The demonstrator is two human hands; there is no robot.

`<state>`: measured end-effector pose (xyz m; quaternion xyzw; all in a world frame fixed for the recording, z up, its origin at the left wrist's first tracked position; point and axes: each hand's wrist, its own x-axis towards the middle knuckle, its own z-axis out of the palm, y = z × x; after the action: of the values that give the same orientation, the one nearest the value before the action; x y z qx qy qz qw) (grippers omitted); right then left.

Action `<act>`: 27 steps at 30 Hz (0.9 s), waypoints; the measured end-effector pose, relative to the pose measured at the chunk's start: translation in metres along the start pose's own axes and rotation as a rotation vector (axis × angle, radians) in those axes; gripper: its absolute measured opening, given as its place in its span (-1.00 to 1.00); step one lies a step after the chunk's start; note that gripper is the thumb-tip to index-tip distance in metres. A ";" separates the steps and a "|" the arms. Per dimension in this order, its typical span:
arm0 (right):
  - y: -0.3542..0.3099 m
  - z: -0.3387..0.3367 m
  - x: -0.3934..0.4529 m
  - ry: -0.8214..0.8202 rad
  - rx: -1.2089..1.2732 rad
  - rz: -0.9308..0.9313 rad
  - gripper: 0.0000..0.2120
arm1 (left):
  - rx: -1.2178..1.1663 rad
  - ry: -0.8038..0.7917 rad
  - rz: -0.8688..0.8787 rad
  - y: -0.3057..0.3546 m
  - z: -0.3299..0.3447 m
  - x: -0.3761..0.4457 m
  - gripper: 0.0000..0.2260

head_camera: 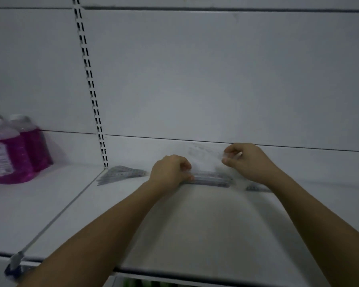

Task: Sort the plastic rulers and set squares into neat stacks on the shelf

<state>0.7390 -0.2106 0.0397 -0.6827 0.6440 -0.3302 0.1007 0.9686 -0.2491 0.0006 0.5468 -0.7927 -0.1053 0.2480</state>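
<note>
A stack of clear plastic rulers [212, 179] lies across the middle of the white shelf [184, 224]. My left hand [170, 169] is closed on the stack's left end. My right hand [247, 160] is raised above the right end and pinches a transparent set square [205, 158], which is blurred and hard to make out. A pile of clear set squares [120, 174] lies fanned out at the left, near the slotted upright. One more clear ruler piece [255, 188] shows under my right wrist.
Two bottles of pink liquid [15, 150] stand on the neighbouring shelf section at the far left. A slotted metal upright [91, 85] runs up the back panel. A shelf divider rail [56, 216] separates the two sections.
</note>
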 end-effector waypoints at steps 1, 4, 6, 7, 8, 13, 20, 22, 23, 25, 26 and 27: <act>-0.002 0.001 -0.002 0.006 -0.007 0.004 -0.76 | -0.009 -0.007 0.005 -0.001 0.000 0.000 -0.68; -0.006 0.002 -0.007 0.003 -0.051 -0.004 -0.75 | -0.042 -0.017 0.013 -0.005 0.002 -0.003 -0.66; -0.009 0.001 -0.009 0.007 -0.052 -0.002 -0.76 | -0.058 -0.007 0.026 -0.007 0.002 -0.004 -0.67; -0.010 0.001 -0.009 0.010 -0.052 -0.003 -0.77 | -0.058 -0.001 0.033 -0.008 0.003 -0.005 -0.68; -0.011 0.001 -0.010 0.013 -0.055 -0.007 -0.77 | -0.052 0.006 0.042 -0.008 0.003 -0.005 -0.68; -0.012 0.002 -0.010 0.001 -0.074 -0.015 -0.77 | 0.005 0.056 0.049 -0.004 -0.003 -0.009 -0.61; -0.023 0.023 -0.001 -0.105 -0.077 -0.043 -0.75 | -0.019 0.016 0.007 -0.029 -0.016 -0.068 -0.76; -0.029 0.033 0.002 -0.125 -0.079 -0.064 -0.75 | 0.040 -0.014 -0.016 -0.038 -0.014 -0.087 -0.74; -0.033 0.037 0.003 -0.135 -0.083 -0.075 -0.75 | 0.062 -0.022 -0.017 -0.039 -0.014 -0.093 -0.73; -0.038 0.046 0.006 -0.163 -0.097 -0.096 -0.74 | 0.087 -0.025 -0.006 -0.040 -0.014 -0.101 -0.69; -0.040 0.050 0.008 -0.179 -0.110 -0.107 -0.74 | 0.097 -0.028 0.005 -0.040 -0.012 -0.104 -0.67; -0.042 0.054 0.009 -0.194 -0.124 -0.120 -0.74 | 0.108 -0.032 0.020 -0.040 -0.010 -0.107 -0.66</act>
<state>0.8039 -0.2283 0.0255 -0.7536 0.6084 -0.2278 0.1002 1.0363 -0.1653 -0.0377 0.5499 -0.8064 -0.0686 0.2065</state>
